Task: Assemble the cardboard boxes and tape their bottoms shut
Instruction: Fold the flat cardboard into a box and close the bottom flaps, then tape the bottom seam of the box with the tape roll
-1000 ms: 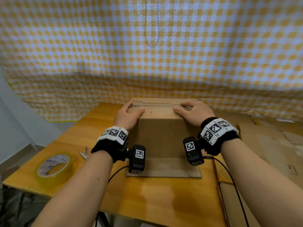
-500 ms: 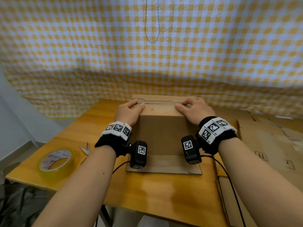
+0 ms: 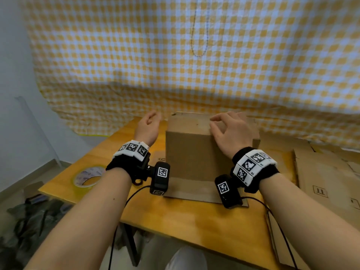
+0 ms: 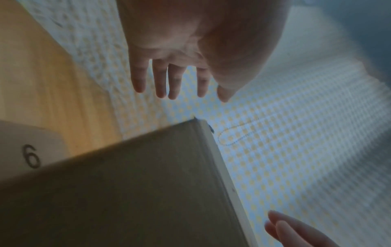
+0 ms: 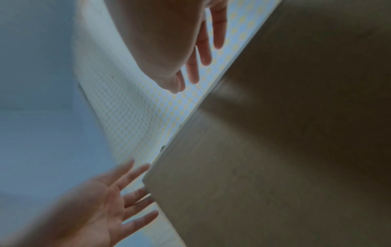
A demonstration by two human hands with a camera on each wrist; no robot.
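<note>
Plain brown corrugated cardboard box (image 3: 191,152), assembled, stands upright at table centre, closed face up, its flaps folded flat. A loose flap (image 3: 194,189) lies flat on the table at 6 o'clock; another flap printed "6" (image 4: 29,150) lies at 9 o'clock. Clear yellowish tape roll (image 3: 88,177) lies flat at 8 o'clock, well apart.

yellow-and-white checked cloth (image 3: 194,55) draped across the upper frame, a thin chain (image 3: 198,32) hanging at its top centre. pale wall (image 3: 13,65) at left. wooden table (image 3: 194,221) at lower centre. grey floor (image 3: 11,190) at lower left.
</note>
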